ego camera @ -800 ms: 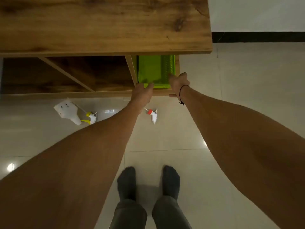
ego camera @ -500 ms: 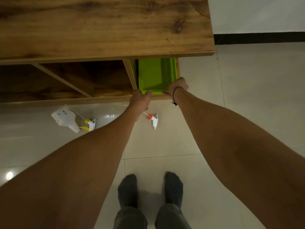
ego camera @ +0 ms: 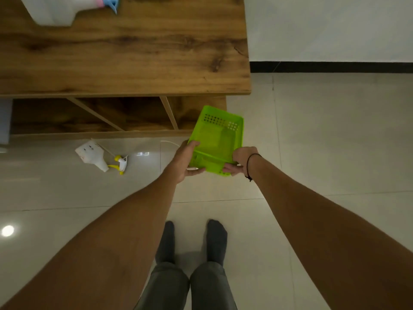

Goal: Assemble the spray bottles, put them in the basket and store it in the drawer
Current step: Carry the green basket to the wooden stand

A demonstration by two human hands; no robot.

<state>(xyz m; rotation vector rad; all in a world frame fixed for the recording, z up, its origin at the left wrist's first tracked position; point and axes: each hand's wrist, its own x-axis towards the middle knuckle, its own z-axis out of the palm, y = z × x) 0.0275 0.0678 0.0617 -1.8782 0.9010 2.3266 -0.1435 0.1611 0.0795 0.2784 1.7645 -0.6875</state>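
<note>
Green perforated basket (ego camera: 220, 135) tilted, white yellow-triggered spray bottle (ego camera: 93, 154) lying on floor

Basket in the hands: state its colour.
Bright lime green, with perforated walls; the basket shows in the head view.

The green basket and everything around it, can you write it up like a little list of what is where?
basket: green basket, empty, tilted, in the air by the open shelf
left hand: left hand grips its near left corner
right hand: right hand grips its near right corner
floor: spray bottle with yellow trigger lying on its side
table top: table holds a white bottle with blue sprayer
</note>
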